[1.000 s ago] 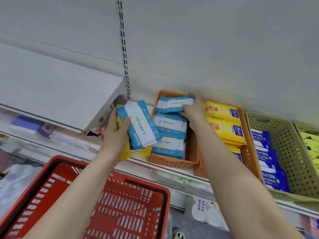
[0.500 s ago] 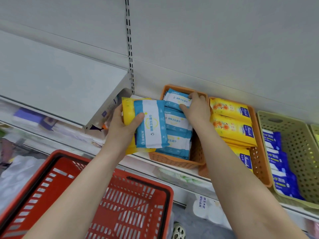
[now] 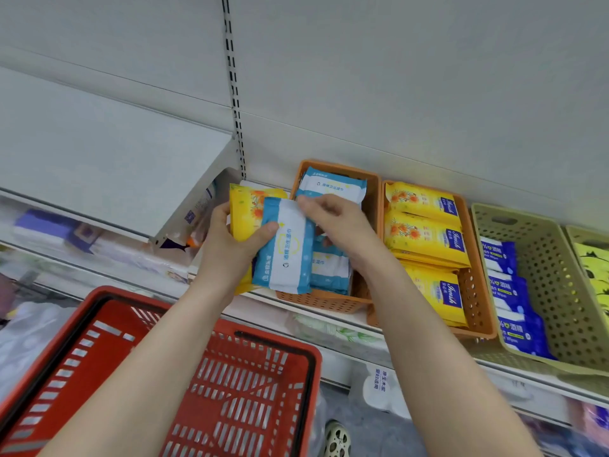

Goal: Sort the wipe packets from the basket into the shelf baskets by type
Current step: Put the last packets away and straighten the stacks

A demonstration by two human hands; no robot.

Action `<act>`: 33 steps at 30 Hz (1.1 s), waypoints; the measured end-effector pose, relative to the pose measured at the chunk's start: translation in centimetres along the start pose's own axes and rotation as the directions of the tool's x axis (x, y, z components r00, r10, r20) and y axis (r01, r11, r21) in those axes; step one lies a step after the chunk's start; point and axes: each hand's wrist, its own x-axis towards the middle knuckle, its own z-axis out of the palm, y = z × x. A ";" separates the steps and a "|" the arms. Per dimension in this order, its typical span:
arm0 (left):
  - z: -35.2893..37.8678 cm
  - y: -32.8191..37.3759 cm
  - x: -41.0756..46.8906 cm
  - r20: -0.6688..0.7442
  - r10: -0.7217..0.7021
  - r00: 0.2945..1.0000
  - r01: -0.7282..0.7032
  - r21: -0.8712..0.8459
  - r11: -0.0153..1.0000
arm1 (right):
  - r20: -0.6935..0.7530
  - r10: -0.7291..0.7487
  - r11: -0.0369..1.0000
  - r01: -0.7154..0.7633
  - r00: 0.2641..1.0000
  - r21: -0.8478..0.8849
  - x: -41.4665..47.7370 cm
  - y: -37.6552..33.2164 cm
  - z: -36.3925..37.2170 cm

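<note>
My left hand (image 3: 230, 249) grips two packets at once: a light blue and white wipe packet (image 3: 286, 249) in front and a yellow packet (image 3: 247, 209) behind it. My right hand (image 3: 342, 225) pinches the top edge of the light blue packet. Both hands hover at the left end of an orange shelf basket (image 3: 329, 301) stacked with matching light blue packets (image 3: 333, 188). The red shopping basket (image 3: 230, 390) sits below my arms, and no packets show in its visible part.
A second orange basket (image 3: 478, 311) to the right holds yellow packets (image 3: 425, 239). Further right, a beige perforated basket (image 3: 543, 275) holds dark blue packets (image 3: 507, 291), and another with green-yellow packets (image 3: 593, 262) is at the edge. A metal shelf (image 3: 99, 159) juts out at left.
My right hand left the light blue packet it laid in the orange basket and moved left onto the packet in my left hand. My left hand turned its packets more upright.
</note>
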 end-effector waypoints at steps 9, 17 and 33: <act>-0.4 0.5 -0.4 -0.071 -0.038 0.997 0.034 -0.063 0.997 | -0.101 0.039 0.939 -0.002 0.994 0.345 -1.5 1.5 -2.3; -1.5 0.2 -0.7 -0.130 -0.093 0.987 0.082 -0.089 0.993 | -0.436 -0.088 0.995 0.058 0.896 -0.083 -0.3 3.4 -2.9; -0.8 -0.1 -1.1 -0.065 -0.046 0.997 0.043 -0.037 0.998 | 0.007 -0.061 0.493 0.036 0.998 -0.869 3.9 6.1 0.0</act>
